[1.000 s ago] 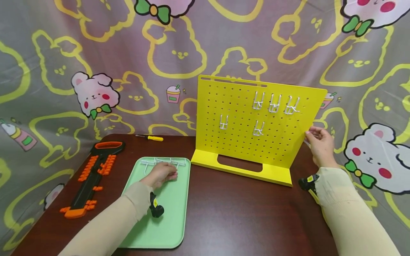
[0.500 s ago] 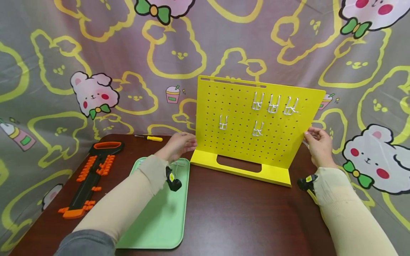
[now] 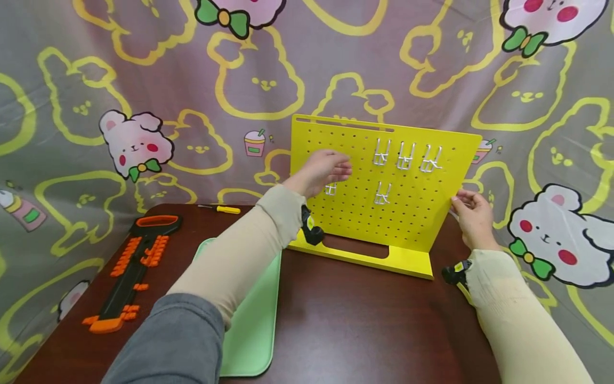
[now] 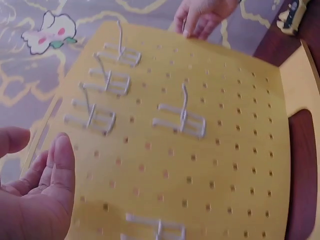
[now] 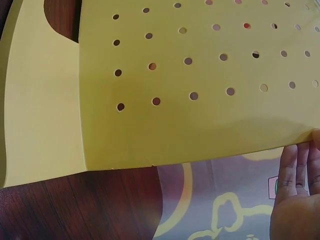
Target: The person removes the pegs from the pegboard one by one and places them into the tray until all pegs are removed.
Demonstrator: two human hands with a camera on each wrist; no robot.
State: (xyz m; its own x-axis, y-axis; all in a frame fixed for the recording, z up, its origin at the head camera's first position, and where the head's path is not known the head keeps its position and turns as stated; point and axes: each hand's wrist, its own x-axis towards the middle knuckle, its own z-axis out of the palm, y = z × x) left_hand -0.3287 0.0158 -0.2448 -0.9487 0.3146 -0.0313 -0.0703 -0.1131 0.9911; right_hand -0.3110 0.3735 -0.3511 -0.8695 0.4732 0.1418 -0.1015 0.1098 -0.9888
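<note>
A yellow pegboard (image 3: 412, 213) stands upright on its foot, carrying several white double-wire hooks (image 3: 382, 194). Three of these hooks sit in a row near the top right; another pair is lower down. My left hand (image 3: 323, 172) is raised before the board's left part, partly covering one hook. In the left wrist view nothing shows between the thumb and fingers of that left hand (image 4: 42, 187), and the fingers are apart from the board. The right hand (image 3: 476, 217) pinches the board's right edge, thumb in front and fingers (image 5: 290, 170) behind.
A light green tray (image 3: 254, 333) lies left of the board, its far part hidden by my left arm. Further left is a black rack with orange pieces (image 3: 127, 274). A yellow-handled screwdriver (image 3: 227, 209) lies at the table's back edge. A patterned curtain (image 3: 192, 80) hangs behind.
The left hand has risen from the tray's far end and moved right, to the front of the pegboard. The right hand keeps its grip on the board's edge.
</note>
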